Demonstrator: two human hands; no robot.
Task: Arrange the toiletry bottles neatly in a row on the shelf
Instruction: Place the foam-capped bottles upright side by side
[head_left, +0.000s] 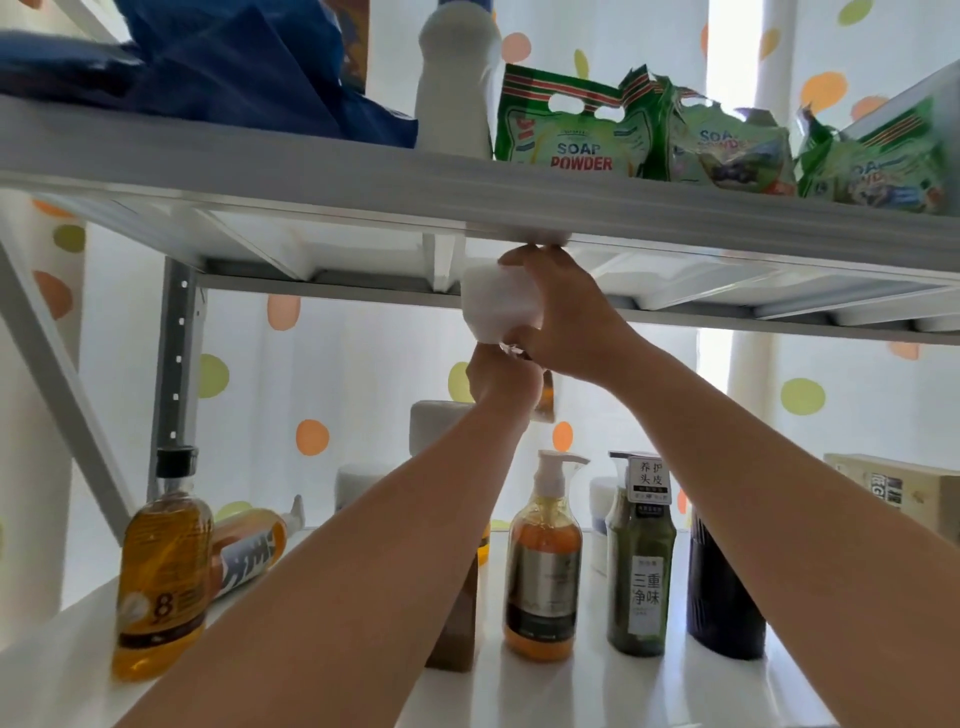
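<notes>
Both hands gripped a white bottle (496, 306) raised beneath the upper shelf (363, 171): right hand (566, 317) clamped around it, left hand (501, 379) pinching below. Best lowered upright beside the amber pump bottle (543, 561).

One head-worn wide-angle view, set low and close in front of the shelving, faces forward and tilts upward: it sees the underside of the upper shelf (363, 244) and skims the lower shelf (587, 691) (edges bend from the lens), both forearms reaching in from below.
</notes>
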